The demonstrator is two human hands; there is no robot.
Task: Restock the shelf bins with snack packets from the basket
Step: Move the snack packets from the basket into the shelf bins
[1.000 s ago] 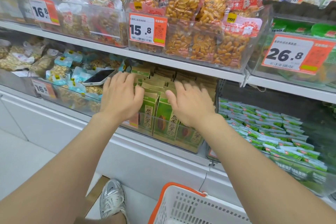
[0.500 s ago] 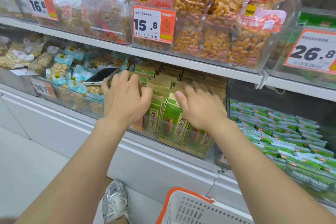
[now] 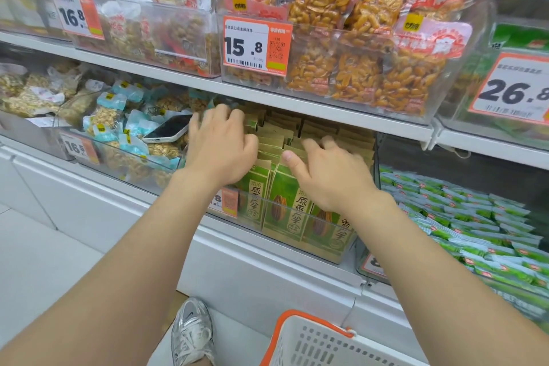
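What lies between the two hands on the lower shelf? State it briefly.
In the head view, upright green snack packets fill the gap between the left hand and the right hand, both resting on packet tops in the clear bin.

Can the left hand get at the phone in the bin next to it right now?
Probably yes. The phone lies uncovered on top of the teal packets, just beside the left hand, with open space below the upper shelf.
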